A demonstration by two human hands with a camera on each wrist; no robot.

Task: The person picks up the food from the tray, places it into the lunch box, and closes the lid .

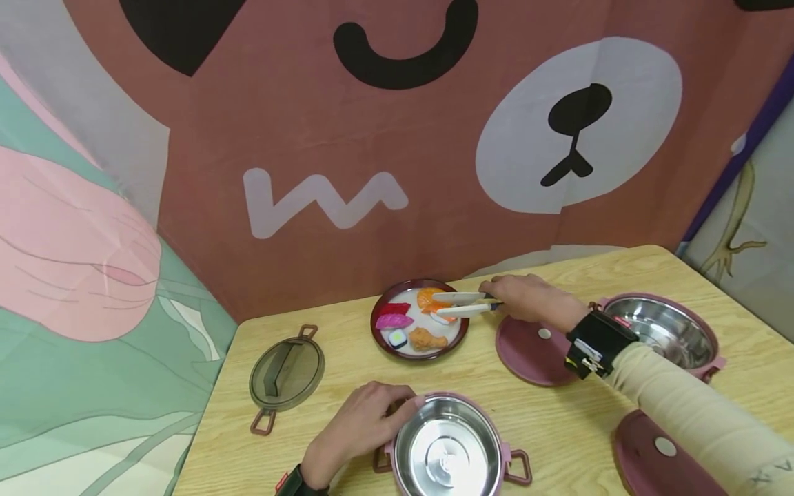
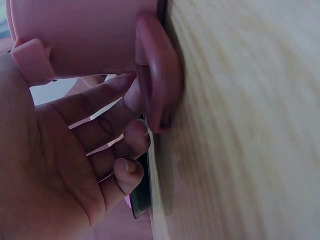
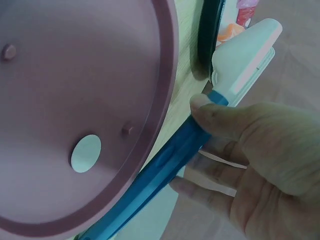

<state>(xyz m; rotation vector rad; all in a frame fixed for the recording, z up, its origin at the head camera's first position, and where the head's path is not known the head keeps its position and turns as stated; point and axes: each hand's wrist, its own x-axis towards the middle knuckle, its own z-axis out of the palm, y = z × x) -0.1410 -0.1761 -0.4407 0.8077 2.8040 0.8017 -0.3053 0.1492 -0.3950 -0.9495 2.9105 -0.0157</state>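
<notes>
My right hand (image 1: 521, 296) holds a pair of tongs (image 3: 165, 165) with blue handles and pale flat tips. In the head view the tips reach over a dark red plate (image 1: 376, 332), beside orange toy sushi (image 1: 428, 299). The plate also bears pink toy sushi (image 1: 394, 322), a toy sushi roll (image 1: 397, 338) and a toy drumstick (image 1: 428, 339). My left hand (image 1: 367, 421) grips the side of a pink pot (image 1: 448, 441) with a steel inside, thumb at the rim. Its curled fingers are by the side handle (image 2: 162, 75) in the left wrist view.
A transparent lid (image 1: 288, 372) with brown handles lies at the left. A dark pink lid (image 1: 532, 351) lies under my right wrist, and another dark pink lid (image 1: 645, 448) nearer the front. A second pink pot (image 1: 666, 331) stands at the right. Behind the table (image 1: 347, 365) hangs a printed cloth.
</notes>
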